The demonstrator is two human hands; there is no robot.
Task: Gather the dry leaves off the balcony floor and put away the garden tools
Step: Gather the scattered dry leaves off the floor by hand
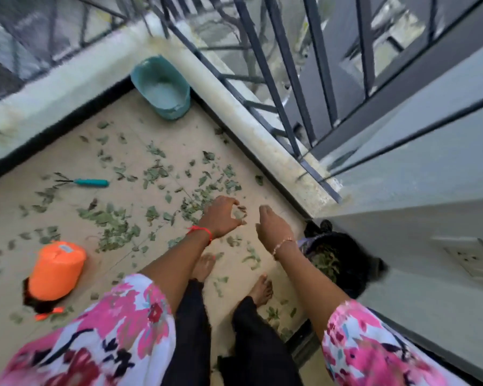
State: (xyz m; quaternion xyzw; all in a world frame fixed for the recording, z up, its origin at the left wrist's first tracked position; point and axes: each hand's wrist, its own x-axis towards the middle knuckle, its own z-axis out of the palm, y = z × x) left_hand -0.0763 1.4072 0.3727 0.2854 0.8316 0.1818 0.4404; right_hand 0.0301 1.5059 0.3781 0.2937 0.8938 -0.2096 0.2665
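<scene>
Dry green-grey leaves (115,227) lie scattered over the beige balcony floor (67,162). My left hand (221,215) hovers over them with thumb and fingers curled round a few leaves (239,214). My right hand (273,227) is just to its right with the back facing up. Its fingers curl under, so what they hold is hidden. A black bag (343,263) with leaves inside sits against the wall beside my right wrist. A teal-handled hand rake (91,182) lies on the floor at the left, far from both hands.
An orange pouch (56,270) lies at the lower left. A teal tub (162,87) stands in the far corner. A low parapet (243,118) with dark railings (279,65) bounds the floor. A grey wall (416,218) is on the right. My bare feet (260,288) stand among the leaves.
</scene>
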